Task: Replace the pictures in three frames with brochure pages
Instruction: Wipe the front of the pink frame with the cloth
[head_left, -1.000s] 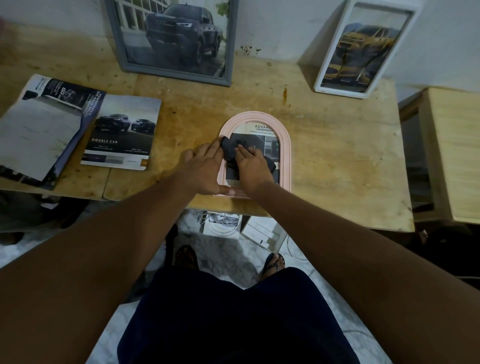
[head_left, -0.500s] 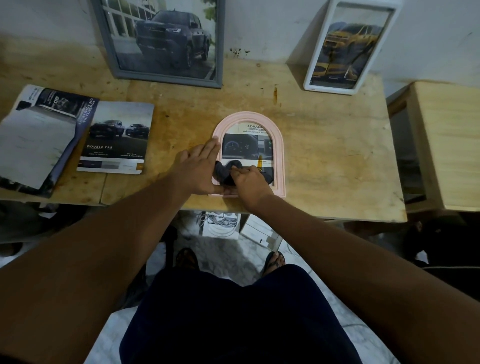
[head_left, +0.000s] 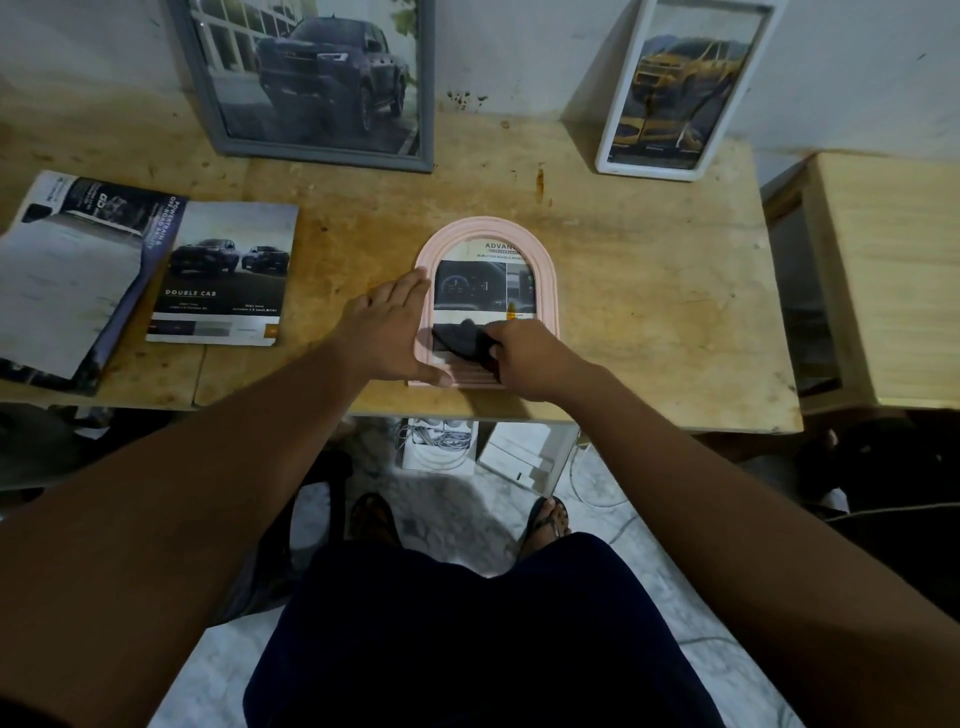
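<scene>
The right hand (head_left: 524, 358) grips a crumpled dark cloth (head_left: 462, 340) and presses it on the lower glass of the pink arched picture frame (head_left: 546, 270). The left hand (head_left: 387, 332) lies flat with straight fingers along the frame's left rim, its thumb at the bottom corner, steadying it. The hands sit just apart, either side of the cloth.

A second ago the cloth covered the middle of the glass. Now it is down near the bottom edge, so the brochure page with a dashboard photo (head_left: 472, 286) shows through above it. That suggests a finishing wipe on a frame already refilled.

The frame lies flat in the centre of the picture on the worn wooden tabletop (head_left: 649, 312). A grey-framed dark pickup picture (head_left: 322, 156) at upper left and a white-framed yellow pickup picture (head_left: 649, 170) at upper right lean on the wall. Both seem done. Two car brochures (head_left: 223, 275) lie at the left.
</scene>
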